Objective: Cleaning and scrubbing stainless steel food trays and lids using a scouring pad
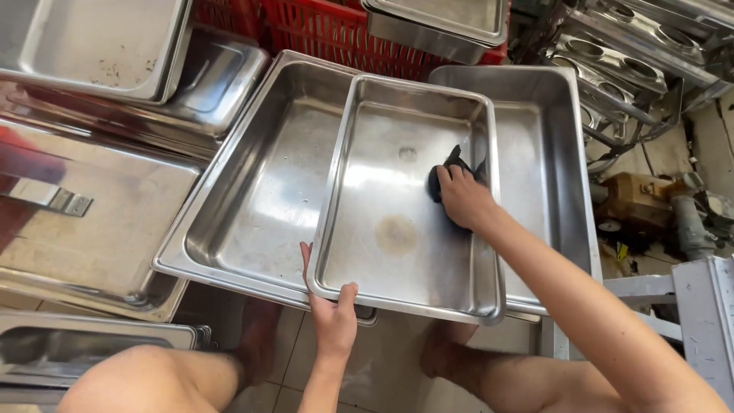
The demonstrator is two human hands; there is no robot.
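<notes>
A rectangular steel tray (382,153) lies tilted on top of two larger steel trays. My left hand (329,306) grips its near left corner, thumb over the rim. My right hand (462,199) presses a dark cloth (451,164) against the tray's floor near its right wall. A brownish stain (396,232) marks the tray bottom in front of the cloth.
A large steel tray (260,191) sits under the left side and another (550,138) under the right. More steel trays (99,46) are stacked at left. Red plastic crates (321,30) stand behind. Metal frames (627,53) and a grey step (688,306) are at right. My bare legs are below.
</notes>
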